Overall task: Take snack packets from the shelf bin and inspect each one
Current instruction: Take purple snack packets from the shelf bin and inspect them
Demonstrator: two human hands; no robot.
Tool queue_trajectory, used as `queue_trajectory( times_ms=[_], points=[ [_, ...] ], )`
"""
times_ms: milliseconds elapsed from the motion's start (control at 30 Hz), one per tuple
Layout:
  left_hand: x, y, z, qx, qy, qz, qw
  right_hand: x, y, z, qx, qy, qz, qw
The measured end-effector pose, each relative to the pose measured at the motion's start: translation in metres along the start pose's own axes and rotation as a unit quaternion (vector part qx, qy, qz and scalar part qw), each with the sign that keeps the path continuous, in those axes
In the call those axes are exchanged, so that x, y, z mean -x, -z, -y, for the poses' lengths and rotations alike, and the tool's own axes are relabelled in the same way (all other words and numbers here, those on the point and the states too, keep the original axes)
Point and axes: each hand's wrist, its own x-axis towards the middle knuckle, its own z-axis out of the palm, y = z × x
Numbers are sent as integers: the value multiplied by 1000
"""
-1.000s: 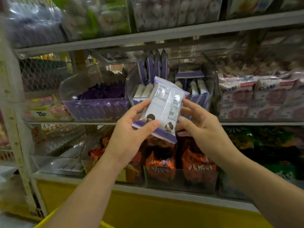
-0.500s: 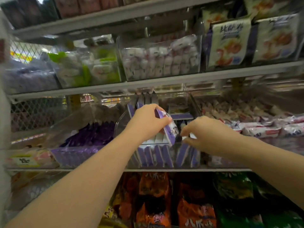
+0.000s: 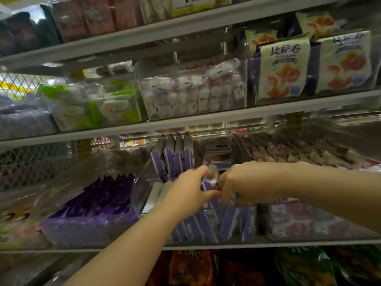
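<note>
Both my hands are down in the clear bin (image 3: 140, 190) in the middle of the middle shelf (image 3: 288, 243), the one with the purple-and-white snack packs. My left hand (image 3: 188, 189) has its thumb and fingers curled round one packet (image 3: 209, 180), which is mostly inside the bin with its top edge poking up between the two hands. My right hand (image 3: 249, 182) is just beside it, knuckles up and fingers bent down into the packs. Honestly I can't tell if it's pinching that same packet, grabbing another one or just steadying things, because the fingertips are buried and the frame is a bit smeary. As for progress, I'd call this mid-cycle at best: the packet isn't out in the open, so no inspecting is going on right now. There's loads left too, with a front row of packets (image 3: 228, 221) packed along the bin's front wall and a rear stack (image 3: 175, 155) standing upright at the back. So the bulk of the job looks to be ahead of me. The dark purple bin (image 3: 99, 200) on the left and the pink-and-white packs (image 3: 299, 223) on the right look untouched, neither hand is near them.
</note>
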Motion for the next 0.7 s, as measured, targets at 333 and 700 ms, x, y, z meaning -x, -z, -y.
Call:
queue_trajectory(
  times_ms=[333,700],
  points=[
    [12,-6,23,-11,-109,-3,994,-7,0,-2,9,19,0,1000],
    [5,11,20,25,-78,29,996,-8,11,-15,-103,-73,-31,991]
  ],
)
